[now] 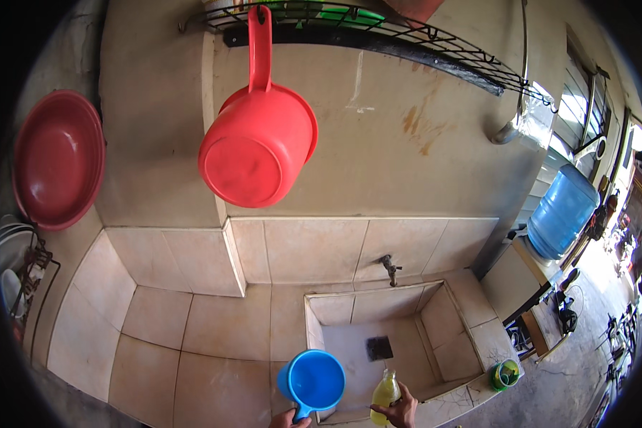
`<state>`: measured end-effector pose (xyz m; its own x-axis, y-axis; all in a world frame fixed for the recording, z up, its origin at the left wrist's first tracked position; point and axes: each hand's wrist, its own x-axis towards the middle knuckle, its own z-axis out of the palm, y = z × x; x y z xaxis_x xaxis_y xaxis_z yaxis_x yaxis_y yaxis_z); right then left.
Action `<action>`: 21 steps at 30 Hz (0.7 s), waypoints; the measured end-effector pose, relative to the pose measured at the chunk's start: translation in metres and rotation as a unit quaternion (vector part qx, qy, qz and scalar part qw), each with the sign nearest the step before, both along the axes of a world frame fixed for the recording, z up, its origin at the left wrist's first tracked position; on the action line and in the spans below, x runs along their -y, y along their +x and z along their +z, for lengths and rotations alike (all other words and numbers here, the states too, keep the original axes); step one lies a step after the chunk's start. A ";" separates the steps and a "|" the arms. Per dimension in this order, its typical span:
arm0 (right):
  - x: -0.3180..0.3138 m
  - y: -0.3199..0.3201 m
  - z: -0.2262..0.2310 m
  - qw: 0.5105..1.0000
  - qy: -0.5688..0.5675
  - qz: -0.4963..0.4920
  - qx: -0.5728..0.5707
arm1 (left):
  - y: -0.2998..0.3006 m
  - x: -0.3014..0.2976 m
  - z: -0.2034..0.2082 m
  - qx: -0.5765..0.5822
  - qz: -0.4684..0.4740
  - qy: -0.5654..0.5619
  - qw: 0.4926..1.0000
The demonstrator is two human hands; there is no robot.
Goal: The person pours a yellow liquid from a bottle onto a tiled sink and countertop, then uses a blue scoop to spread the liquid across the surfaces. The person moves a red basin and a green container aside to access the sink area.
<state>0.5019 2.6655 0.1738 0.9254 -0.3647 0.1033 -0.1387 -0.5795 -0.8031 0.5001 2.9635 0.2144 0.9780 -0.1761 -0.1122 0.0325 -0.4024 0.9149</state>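
Observation:
My left hand grips the handle of a blue plastic dipper at the bottom edge, holding it over the tiled counter beside the sink. My right hand holds a small clear bottle of yellow-green liquid upright at the sink's front rim. Only the fingers of both hands show; the forearms are cut off by the frame.
A tiled sink basin with a dark drain sits under a wall tap. A red dipper hangs from a wire rack. A red basin leans on the left wall; a blue water jug stands right; a small green cup sits by the sink corner.

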 end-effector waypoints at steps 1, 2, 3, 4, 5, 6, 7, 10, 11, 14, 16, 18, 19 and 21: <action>0.000 -0.002 0.001 1.000 0.007 0.004 0.008 | -0.001 -0.002 0.004 -0.037 -0.019 0.022 0.999; 0.001 -0.002 0.002 1.000 0.015 0.010 0.021 | 0.000 -0.004 0.007 -0.075 -0.037 0.044 0.996; 0.001 0.000 0.004 0.999 0.002 0.013 0.038 | 0.000 -0.007 0.011 -0.115 -0.055 0.066 0.990; 0.003 0.003 0.007 0.998 -0.008 0.021 0.057 | 0.001 -0.007 0.014 -0.066 -0.055 0.037 0.996; 0.003 0.004 0.010 0.997 -0.015 0.028 0.066 | 0.002 -0.005 0.015 -0.034 -0.054 0.019 0.998; 0.004 0.006 0.014 0.996 -0.009 0.042 0.073 | 0.004 -0.005 0.016 -0.060 -0.042 0.005 0.997; 0.005 0.008 0.015 0.997 -0.054 0.038 0.049 | 0.004 -0.005 0.016 -0.061 -0.051 -0.001 0.997; 0.006 0.011 0.020 0.997 0.038 0.046 0.056 | 0.006 -0.005 0.015 -0.052 -0.033 0.006 0.998; 0.005 0.010 0.021 0.995 0.066 0.040 0.059 | 0.007 -0.006 0.015 -0.058 -0.039 0.012 0.997; 0.004 0.010 0.021 0.997 0.010 0.030 0.072 | 0.004 -0.008 0.018 -0.039 -0.026 -0.005 0.999; 0.004 0.007 0.021 0.998 0.048 0.019 0.039 | 0.001 -0.009 0.021 -0.081 -0.012 0.013 0.997; 0.004 0.006 0.019 0.996 0.080 0.021 0.037 | -0.001 -0.009 0.023 -0.051 -0.001 0.003 0.999; 0.004 0.005 0.019 0.996 0.069 0.033 0.047 | -0.003 -0.009 0.023 -0.040 0.000 0.000 0.999; 0.005 0.003 0.018 0.994 0.079 0.040 0.064 | -0.008 -0.008 0.024 -0.032 -0.012 0.010 0.999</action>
